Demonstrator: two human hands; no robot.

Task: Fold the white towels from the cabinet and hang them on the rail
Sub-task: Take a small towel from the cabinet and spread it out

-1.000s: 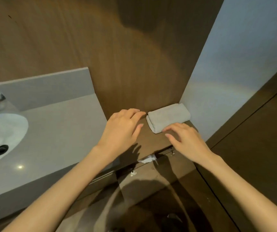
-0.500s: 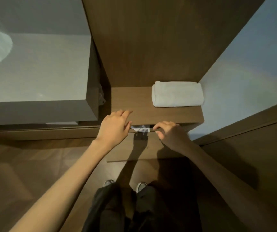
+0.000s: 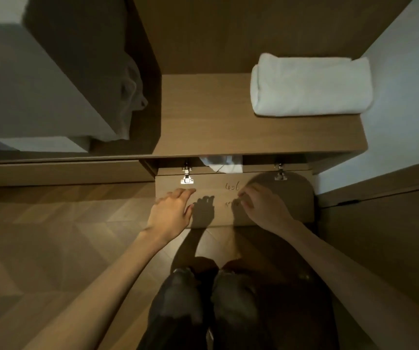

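A folded white towel (image 3: 310,87) lies on the right of the wooden cabinet top (image 3: 203,117). Below the top, the cabinet door (image 3: 218,198) is swung down and open, its two metal hinges showing. More white towel cloth (image 3: 222,164) peeks out of the gap inside the cabinet. My left hand (image 3: 171,213) hovers over the open door with fingers straight and holds nothing. My right hand (image 3: 264,208) is over the door's right half with fingers loosely curled, empty. No rail is in view.
A grey vanity counter (image 3: 26,84) stands at the left, with a greyish cloth (image 3: 130,97) hanging in the dark gap beside it. A pale wall (image 3: 405,97) closes the right side. My legs (image 3: 203,306) stand on the wooden floor in front of the cabinet.
The view tilted down and closer. The cabinet door has swung open downward. Both hands moved from the top's front edge down over the open door.
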